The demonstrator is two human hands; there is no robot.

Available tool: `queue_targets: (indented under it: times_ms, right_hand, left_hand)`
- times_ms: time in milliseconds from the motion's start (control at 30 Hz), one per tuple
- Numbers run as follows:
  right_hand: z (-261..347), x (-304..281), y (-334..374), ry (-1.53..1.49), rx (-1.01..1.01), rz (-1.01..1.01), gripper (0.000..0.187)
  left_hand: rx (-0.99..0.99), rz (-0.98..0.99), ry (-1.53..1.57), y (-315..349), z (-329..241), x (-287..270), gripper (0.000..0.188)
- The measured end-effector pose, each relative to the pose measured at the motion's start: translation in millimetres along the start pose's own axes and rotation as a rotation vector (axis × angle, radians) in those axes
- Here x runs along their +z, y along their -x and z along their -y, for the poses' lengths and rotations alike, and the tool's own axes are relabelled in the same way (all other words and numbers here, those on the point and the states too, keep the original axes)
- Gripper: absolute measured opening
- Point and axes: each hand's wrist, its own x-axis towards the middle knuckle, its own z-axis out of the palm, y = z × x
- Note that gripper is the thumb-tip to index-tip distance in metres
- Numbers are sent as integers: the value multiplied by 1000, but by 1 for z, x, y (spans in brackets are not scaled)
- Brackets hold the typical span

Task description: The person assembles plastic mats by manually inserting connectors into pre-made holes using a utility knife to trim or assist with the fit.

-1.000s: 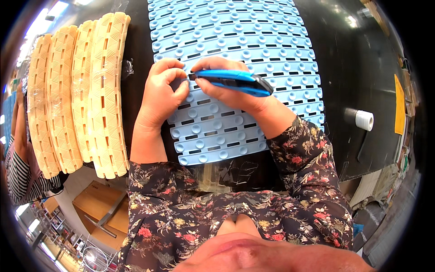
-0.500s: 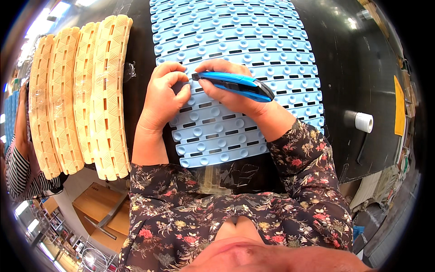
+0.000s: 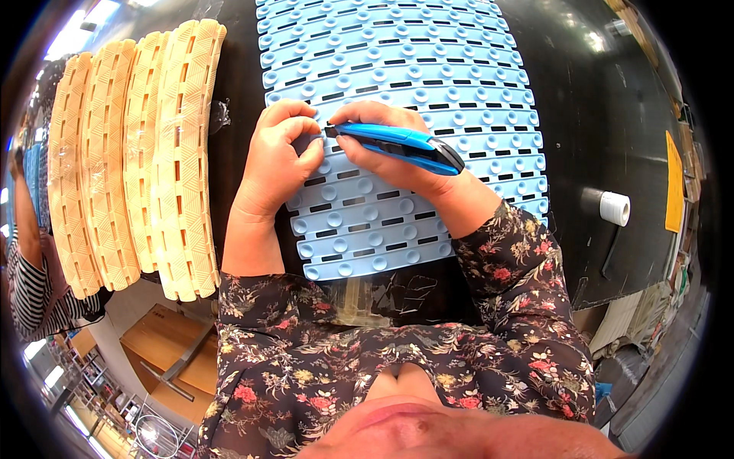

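A long light-blue bath mat point(image 3: 367, 212) lies suction cups up on the dark table in front of me, with rows of slots across it. My left hand point(image 3: 284, 157) is at the mat's left edge, fingers curled and thumb bent towards the index finger, pinching at the mat; the exact contact is hidden. In my right hand point(image 3: 386, 145) is a blue and black utility knife point(image 3: 401, 143), held between thumb and fingers. Its front end points left, close to my left fingertips, above the mat. The blade cannot be made out.
Several yellow slotted mats point(image 3: 183, 161) lie side by side at the left edge of the table point(image 3: 573, 153). A white tape roll point(image 3: 614, 209) and a yellow strip point(image 3: 673, 181) are at the right. A person in a striped sleeve point(image 3: 29, 294) is at far left, above a cardboard box point(image 3: 168, 348).
Both hands and the knife keep almost the same place over the mat. The view has shifted slightly, and the person at far left has moved a little.
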Motion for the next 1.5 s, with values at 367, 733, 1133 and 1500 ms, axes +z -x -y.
queue_targets:
  times_ms: [367, 733, 1133, 1500]
  right_hand:
    - [-2, 1, 1, 28, -17, -14, 24]
    - [-2, 3, 0, 36, -45, -24, 23]
    - [-4, 3, 1, 32, -35, -26, 23]
    - [-5, 1, 2, 23, -20, -24, 25]
  left_hand:
    - [13, 17, -23, 0, 2, 0, 13]
    - [5, 13, -25, 0, 1, -1, 13]
    - [-16, 5, 8, 0, 1, 2, 13]
    - [17, 9, -25, 0, 1, 1, 15]
